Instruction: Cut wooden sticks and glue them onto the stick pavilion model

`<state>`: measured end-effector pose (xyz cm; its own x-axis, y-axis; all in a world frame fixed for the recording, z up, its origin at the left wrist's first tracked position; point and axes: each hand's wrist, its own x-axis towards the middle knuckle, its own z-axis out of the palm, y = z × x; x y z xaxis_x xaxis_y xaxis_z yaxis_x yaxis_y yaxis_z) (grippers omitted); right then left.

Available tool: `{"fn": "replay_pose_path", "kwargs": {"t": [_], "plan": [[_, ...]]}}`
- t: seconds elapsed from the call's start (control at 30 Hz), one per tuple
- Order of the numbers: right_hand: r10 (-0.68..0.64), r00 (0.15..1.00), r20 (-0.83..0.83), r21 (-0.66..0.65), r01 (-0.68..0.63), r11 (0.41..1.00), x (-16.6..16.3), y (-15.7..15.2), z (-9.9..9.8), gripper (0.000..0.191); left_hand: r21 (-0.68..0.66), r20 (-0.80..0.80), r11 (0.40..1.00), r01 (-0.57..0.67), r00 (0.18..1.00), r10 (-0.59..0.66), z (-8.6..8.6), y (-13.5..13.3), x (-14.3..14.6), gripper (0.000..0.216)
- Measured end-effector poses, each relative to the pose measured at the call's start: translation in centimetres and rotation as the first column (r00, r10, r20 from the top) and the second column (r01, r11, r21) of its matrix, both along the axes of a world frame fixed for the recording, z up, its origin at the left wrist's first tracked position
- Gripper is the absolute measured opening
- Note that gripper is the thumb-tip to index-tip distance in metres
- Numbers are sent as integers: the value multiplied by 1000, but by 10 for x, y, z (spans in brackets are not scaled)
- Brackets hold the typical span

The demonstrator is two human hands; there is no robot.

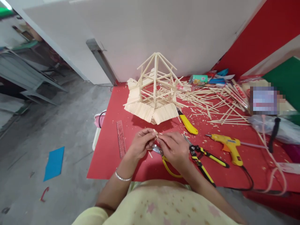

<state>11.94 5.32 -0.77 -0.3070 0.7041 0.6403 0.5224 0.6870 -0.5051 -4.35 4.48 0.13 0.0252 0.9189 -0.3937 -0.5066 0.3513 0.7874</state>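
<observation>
Both my hands meet over the red tabletop, in front of a pagoda-like model [155,90] built from thin wooden sticks. My left hand [143,141] is closed, its thumb and fingertips pinching a short piece of wooden stick [155,131]. Fingertips of my right hand [175,146] close on the same small piece from the other side. Below my hands lie scissors [156,149] with yellow handles, partly hidden by the right hand. Just right of that hand rest black-and-yellow pliers [199,156]. A yellow utility knife [188,124] lies beside the model.
A clear ruler [121,139] lies left of my hands. On the right are a yellow glue gun [228,147] with its cord, a heap of loose sticks [199,100] and plastic bags [272,125]. A white wall [150,31] stands behind the red table [103,162].
</observation>
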Motion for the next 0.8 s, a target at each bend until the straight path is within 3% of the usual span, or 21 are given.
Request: {"fn": "replay_pose_path", "kwargs": {"t": [0.4, 0.6, 0.8], "plan": [[-59, 991, -122, 94, 71, 993, -7, 7, 0, 21, 71, -103, 990, -120, 987, 126, 0, 2, 5, 24], [-93, 981, -173, 118, 114, 986, -16, 21, 1, 21, 85, -54, 957, -279, 957, 284, 5, 12, 11, 26], [-120, 983, -137, 88, 133, 987, -21, 27, -7, 21, 53, -38, 954, -296, 954, 298, 6, 16, 12, 32]]}}
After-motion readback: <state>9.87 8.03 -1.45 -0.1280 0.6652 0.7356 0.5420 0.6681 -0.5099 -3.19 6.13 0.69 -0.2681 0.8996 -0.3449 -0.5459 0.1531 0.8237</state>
